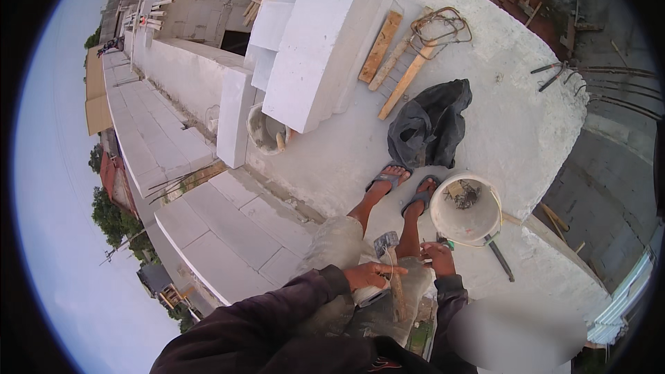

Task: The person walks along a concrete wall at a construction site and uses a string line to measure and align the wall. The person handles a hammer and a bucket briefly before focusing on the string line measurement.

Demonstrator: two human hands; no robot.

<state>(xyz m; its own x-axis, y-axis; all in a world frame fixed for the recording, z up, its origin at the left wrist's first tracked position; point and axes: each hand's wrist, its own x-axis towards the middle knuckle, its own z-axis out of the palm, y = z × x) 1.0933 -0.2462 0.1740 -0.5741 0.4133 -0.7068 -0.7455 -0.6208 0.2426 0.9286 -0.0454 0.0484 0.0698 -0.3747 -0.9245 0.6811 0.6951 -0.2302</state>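
Observation:
My left hand (366, 275) is over my lap, its index finger stretched to the right and the other fingers curled at a pale spool of string (372, 296). A thin white strand loops near the fingertips. Beside it a hammer (397, 284) with a wooden handle lies across my lap, its grey head (386, 242) pointing away from me. My right hand (439, 260) is closed in a pinch by my right knee, and what it holds is too small to name. A small green thing (447, 242) shows just beyond it.
A white bucket (465, 209) with wire bits stands by my right foot, a dark bar (501, 261) beside it. Ahead lie a black plastic bag (431, 125), wood strips (409, 79) and bent rebar (440, 26). White blocks (315, 45) and another bucket (267, 129) stand left; the slab drops off right.

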